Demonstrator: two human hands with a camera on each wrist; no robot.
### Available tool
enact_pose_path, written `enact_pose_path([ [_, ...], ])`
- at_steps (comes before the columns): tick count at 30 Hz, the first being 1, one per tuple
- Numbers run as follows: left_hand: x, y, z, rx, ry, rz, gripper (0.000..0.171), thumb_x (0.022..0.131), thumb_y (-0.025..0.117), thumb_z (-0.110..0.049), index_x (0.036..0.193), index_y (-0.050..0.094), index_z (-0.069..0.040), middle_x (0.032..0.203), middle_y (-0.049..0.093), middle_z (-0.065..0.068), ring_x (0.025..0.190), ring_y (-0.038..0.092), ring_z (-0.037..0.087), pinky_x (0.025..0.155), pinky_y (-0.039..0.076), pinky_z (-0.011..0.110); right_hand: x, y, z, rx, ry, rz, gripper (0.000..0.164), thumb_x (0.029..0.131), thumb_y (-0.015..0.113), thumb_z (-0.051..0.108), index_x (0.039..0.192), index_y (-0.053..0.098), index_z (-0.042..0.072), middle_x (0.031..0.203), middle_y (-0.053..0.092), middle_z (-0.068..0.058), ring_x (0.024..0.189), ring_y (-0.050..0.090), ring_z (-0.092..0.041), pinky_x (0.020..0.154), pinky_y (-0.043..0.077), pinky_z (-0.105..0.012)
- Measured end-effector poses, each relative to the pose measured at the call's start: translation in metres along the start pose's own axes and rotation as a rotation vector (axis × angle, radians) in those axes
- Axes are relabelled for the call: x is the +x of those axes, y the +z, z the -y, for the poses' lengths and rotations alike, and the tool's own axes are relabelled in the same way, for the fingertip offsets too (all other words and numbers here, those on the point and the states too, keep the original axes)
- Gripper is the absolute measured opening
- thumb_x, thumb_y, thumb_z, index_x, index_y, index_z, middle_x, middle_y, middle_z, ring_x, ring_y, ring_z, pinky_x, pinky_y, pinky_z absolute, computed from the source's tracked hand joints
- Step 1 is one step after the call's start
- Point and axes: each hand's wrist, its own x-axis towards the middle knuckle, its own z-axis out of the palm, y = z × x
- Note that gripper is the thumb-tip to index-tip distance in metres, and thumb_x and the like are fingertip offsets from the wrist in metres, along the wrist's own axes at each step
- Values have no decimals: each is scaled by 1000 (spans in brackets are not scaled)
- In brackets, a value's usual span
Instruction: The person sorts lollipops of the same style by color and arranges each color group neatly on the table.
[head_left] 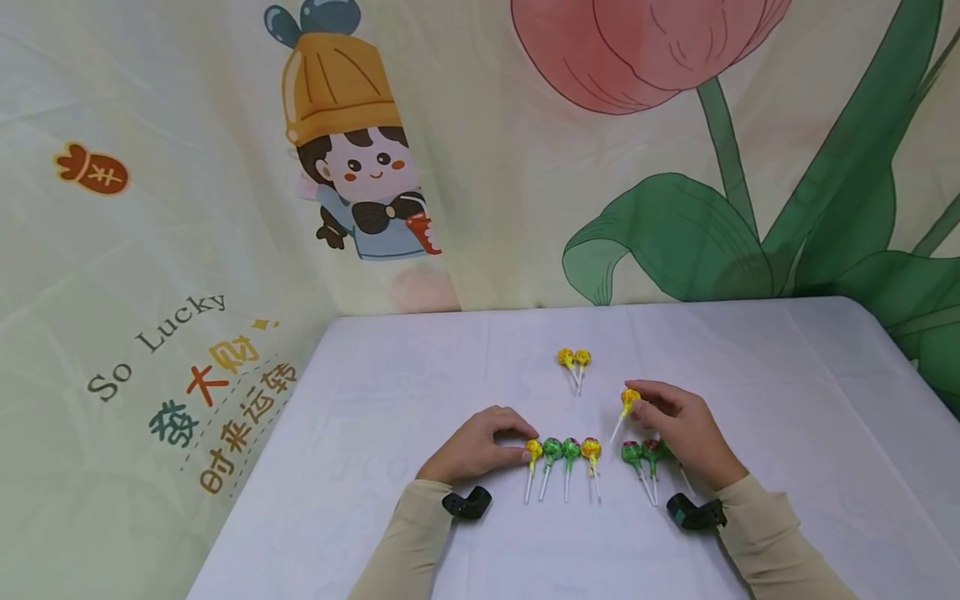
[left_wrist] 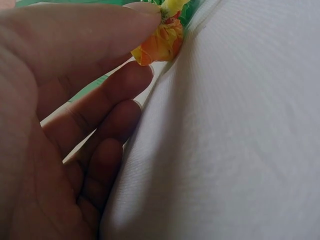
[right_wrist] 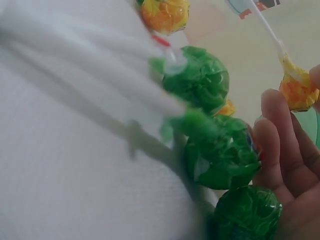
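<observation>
My left hand [head_left: 476, 446] rests at the left end of a row of lollipops, pinching a yellow lollipop [head_left: 533, 450] between thumb and finger; its orange-yellow wrapper [left_wrist: 162, 42] shows beside the thumb in the left wrist view. Two green lollipops [head_left: 561, 450] and another yellow lollipop [head_left: 591, 450] continue that row. Raised over the table, my right hand [head_left: 690, 429] holds a yellow lollipop [right_wrist: 297, 87] by its head, stick pointing down toward the table. Below this hand lie green lollipops [right_wrist: 222, 152], partly hidden by it in the head view.
Farther back on the white-covered table [head_left: 420, 367] lie two yellow lollipops [head_left: 573, 358] side by side, sticks crossing. Behind the table hangs a printed cloth [head_left: 487, 167] with a cartoon figure and a flower. Each wrist wears a small black camera [head_left: 467, 503].
</observation>
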Motion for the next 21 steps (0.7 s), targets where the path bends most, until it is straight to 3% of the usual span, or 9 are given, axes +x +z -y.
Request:
enact_pose_path([
  [21, 2, 1, 4, 18, 15, 1, 26, 89, 78, -30, 114, 74, -26, 109, 66, -22, 109, 55, 5, 98, 44, 31, 1, -5, 3, 162, 66, -3, 47, 99, 66, 26, 138, 57, 1, 129, 59, -16, 101, 64, -28, 87, 54, -26],
])
